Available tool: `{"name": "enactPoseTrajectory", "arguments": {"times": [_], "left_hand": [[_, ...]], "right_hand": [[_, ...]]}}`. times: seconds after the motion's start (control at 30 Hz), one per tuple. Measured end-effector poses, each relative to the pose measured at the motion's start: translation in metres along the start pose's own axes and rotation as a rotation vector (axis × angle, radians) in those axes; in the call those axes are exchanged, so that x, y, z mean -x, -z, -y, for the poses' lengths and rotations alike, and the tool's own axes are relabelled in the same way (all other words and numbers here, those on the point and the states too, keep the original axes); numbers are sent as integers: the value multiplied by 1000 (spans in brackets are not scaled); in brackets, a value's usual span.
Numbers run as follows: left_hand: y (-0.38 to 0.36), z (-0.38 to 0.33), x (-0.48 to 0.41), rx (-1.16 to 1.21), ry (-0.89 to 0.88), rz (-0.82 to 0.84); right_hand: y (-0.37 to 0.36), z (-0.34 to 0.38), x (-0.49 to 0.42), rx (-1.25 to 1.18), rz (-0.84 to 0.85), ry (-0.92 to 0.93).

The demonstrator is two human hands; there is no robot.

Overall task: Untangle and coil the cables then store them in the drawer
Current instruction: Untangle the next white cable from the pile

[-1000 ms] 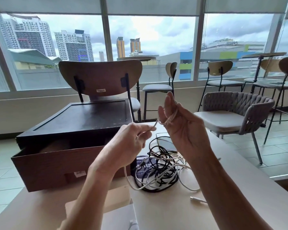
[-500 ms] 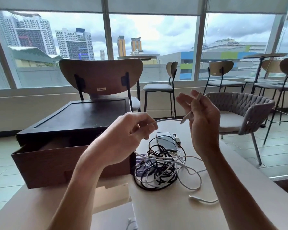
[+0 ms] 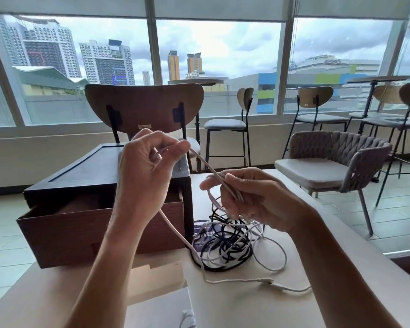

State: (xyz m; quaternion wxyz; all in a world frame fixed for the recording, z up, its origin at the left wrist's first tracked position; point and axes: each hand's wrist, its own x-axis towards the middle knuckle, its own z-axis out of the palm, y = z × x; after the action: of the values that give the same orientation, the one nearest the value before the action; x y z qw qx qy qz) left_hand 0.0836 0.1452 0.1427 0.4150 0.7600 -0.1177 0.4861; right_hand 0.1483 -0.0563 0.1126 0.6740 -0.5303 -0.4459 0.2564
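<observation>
Cables (image 3: 227,247), black and white, lie in a tangled heap on the table (image 3: 341,280) just right of the open drawer (image 3: 100,230), and you are working one white cable (image 3: 206,165) into a coil. Your left hand (image 3: 145,169) is raised above the drawer's right end, thumb and fingers pinching that cable. Your right hand (image 3: 253,197) hovers right of the drawer, over the heap, with its fingers curled round a few gathered turns of the same cable. Below your left hand the slack drops past the drawer's right front corner to the table and runs on to a connector (image 3: 268,281) lying in front and to the right of the drawer. That free run looks clear of the heap, so the step seems best done by letting the cable slide through your left pinch while your right hand lays each new turn beside the others, all of one size. Draw gently: where the slack passes the edge of the heap it could snag a black strand and drag the whole knot toward the drawer. Let the cable roll between your fingers so that twist does not build up, and watch that the connector does not catch as it lifts. Whether any turn in your right hand crosses another cannot be told from here, so check before you tighten.
</observation>
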Motion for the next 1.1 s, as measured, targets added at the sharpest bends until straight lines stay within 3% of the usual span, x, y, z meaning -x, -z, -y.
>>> {"name": "enactPoseTrajectory", "arguments": {"times": [0.1, 0.23, 0.47, 0.8, 0.93, 1.03, 1.1], "left_hand": [[-5, 3, 3, 54, 33, 10], [-21, 12, 8, 14, 65, 89], [-30, 12, 18, -223, 77, 547], [-23, -2, 16, -260, -2, 591], [-22, -9, 18, -224, -13, 639], [-23, -14, 18, -194, -30, 714], [-23, -16, 18, -178, -46, 716]], "right_hand": [[-5, 5, 2, -77, 134, 24], [-8, 6, -3, -273, 136, 167], [2, 7, -10, -485, -140, 292], [10, 6, -13, -694, -433, 411], [12, 3, -14, -428, -648, 400], [12, -2, -15, 103, -756, 344], [9, -6, -14, 416, -708, 273]]}}
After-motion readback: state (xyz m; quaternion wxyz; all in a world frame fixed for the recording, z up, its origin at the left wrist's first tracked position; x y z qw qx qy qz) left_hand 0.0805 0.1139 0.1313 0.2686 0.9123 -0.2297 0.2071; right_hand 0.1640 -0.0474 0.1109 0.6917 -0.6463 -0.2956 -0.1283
